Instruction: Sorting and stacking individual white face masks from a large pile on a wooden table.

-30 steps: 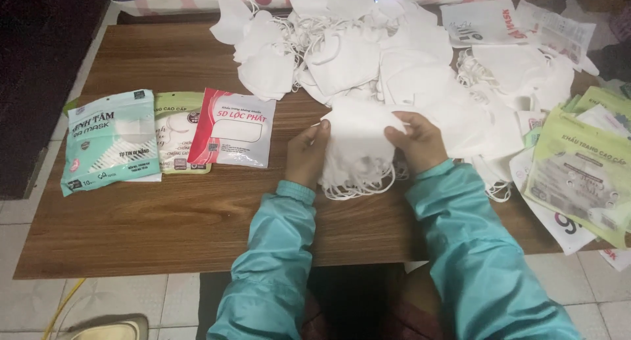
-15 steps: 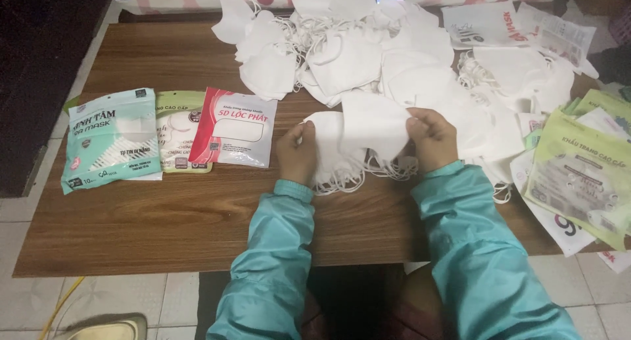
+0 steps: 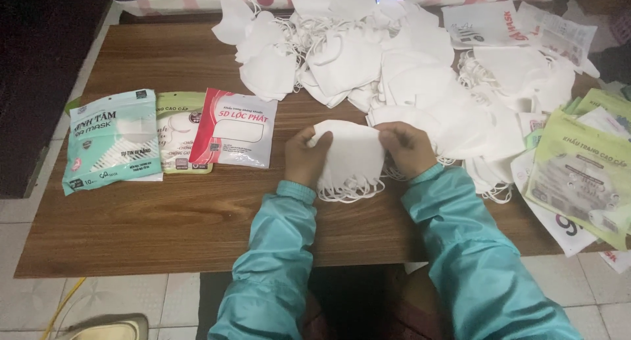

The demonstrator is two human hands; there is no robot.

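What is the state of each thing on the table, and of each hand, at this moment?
left hand: closed on the left edge of the mask stack
right hand: closed on the right edge of the mask stack
mask stack: held flat between both hands, ear loops hanging below
loose white masks: piled, unpacked
three mask packets: lying flat, side by side
green packets: stacked at the right edge

Both hands are in at mid-frame: the left hand [image 3: 306, 157] and the right hand [image 3: 407, 146] pinch either end of a small stack of white masks [image 3: 350, 157], ear loops dangling below onto the wooden table [image 3: 197, 215]. Upper centre sprawls a heap of loose white masks [image 3: 368, 57]. At left lie three sealed packets, teal packet [image 3: 112, 141], green packet [image 3: 177, 133] and red-and-white packet [image 3: 235, 128], side by side.
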